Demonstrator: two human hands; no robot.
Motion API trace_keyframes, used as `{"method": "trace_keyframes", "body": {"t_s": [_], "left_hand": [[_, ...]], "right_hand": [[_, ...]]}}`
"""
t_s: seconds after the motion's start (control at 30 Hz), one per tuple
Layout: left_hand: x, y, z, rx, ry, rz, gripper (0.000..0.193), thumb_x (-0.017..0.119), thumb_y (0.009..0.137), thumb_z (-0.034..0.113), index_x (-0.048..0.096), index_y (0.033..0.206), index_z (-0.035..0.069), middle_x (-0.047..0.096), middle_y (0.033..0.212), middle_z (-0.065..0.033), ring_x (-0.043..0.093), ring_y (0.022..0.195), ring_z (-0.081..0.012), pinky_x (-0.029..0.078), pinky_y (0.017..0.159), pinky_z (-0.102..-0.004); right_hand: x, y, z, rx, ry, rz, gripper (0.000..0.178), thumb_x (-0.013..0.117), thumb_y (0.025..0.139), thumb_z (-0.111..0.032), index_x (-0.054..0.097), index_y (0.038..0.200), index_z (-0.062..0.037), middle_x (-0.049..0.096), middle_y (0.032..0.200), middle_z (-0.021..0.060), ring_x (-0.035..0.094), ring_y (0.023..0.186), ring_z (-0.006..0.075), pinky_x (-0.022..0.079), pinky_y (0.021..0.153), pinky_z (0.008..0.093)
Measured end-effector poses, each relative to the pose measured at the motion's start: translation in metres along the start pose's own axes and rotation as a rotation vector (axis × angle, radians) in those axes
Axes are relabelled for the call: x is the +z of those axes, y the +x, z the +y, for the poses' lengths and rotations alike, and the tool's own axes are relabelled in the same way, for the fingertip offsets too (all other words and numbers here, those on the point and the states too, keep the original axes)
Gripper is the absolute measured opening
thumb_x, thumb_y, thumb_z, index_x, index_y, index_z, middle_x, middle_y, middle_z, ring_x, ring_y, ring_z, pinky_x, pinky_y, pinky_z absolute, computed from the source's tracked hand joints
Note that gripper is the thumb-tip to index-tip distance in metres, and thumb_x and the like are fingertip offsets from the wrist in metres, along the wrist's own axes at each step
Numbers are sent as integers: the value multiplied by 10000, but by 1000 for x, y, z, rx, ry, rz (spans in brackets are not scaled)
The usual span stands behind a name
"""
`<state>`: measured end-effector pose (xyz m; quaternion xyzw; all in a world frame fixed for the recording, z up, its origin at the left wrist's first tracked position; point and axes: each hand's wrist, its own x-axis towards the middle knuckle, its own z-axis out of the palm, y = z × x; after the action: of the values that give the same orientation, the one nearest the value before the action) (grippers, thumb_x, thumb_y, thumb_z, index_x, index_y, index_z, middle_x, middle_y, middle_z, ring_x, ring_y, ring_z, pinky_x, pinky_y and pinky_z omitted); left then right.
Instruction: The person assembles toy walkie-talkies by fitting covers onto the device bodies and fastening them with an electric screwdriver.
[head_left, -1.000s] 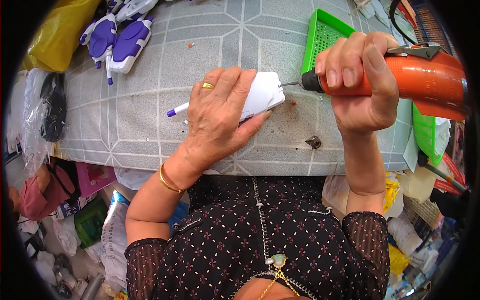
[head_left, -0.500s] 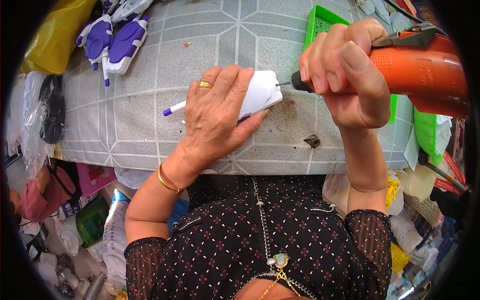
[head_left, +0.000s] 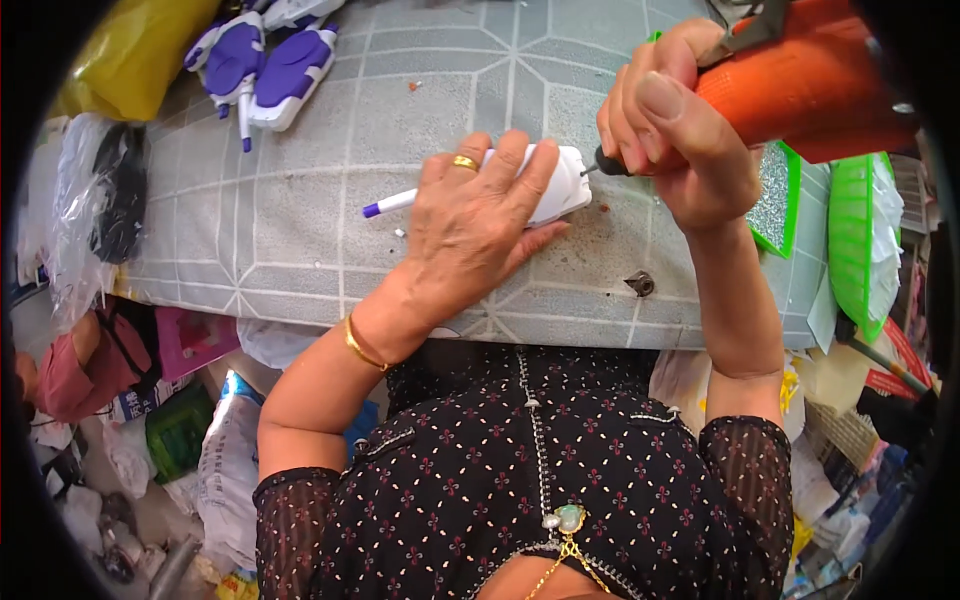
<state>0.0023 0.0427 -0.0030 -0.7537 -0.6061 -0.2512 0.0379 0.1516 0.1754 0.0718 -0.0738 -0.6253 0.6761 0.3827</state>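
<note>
My left hand [head_left: 470, 230] presses a white plastic casing [head_left: 562, 190] down on the table, fingers over its top and thumb along its near side. A white stem with a purple tip [head_left: 385, 205] sticks out to the left of that hand. My right hand [head_left: 700, 150] is closed around the front of an orange power screwdriver [head_left: 790, 90], held sideways. Its thin bit [head_left: 588, 173] points left and meets the casing's right end, where small notches show. Whether a screw sits there is too small to tell.
Several purple-and-white units [head_left: 290, 75] lie at the far left beside a yellow bag [head_left: 140, 60]. A green tray of small metal pieces [head_left: 794, 205] and a green basket [head_left: 843, 250] stand at right. A small dark metal piece [head_left: 640, 284] lies near the front edge. Another person's sleeve [head_left: 85, 375] shows at left.
The table and things on it appear shifted rightward in the view. My right hand and the screwdriver sit slightly higher and further left, uncovering the green tray. Both grips stay the same.
</note>
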Motion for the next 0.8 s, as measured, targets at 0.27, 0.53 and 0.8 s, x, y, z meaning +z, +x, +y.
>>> {"method": "trace_keyframes", "body": {"t_s": [0.27,0.53,0.8], "left_hand": [[-54,-18,-12,-160,156,0,622,796,790,352,588,1297,57,579,1192,-134,572,1073,-337,441,799,-448],[-222,-207,-50,-947,-1146,119,769,702,830,429,561,1339,-130,636,1293,-190,611,1188,-250,426,1069,-345],[-96,-337,-119,-1594,-1854,441,518,556,999,475,636,1210,8,730,1062,-141,725,883,-293,587,649,-392]], "right_hand": [[-20,12,-37,-297,-91,316,201,602,996,-238,499,910,-88,491,737,13,516,692,153,465,790,351],[-38,-17,-17,631,-1841,172,358,654,939,-388,693,1108,-74,701,988,199,683,962,327,509,849,417],[52,95,88,-229,-1571,-221,419,621,886,-130,608,1303,-94,683,1162,156,670,1022,337,530,861,432]]}}
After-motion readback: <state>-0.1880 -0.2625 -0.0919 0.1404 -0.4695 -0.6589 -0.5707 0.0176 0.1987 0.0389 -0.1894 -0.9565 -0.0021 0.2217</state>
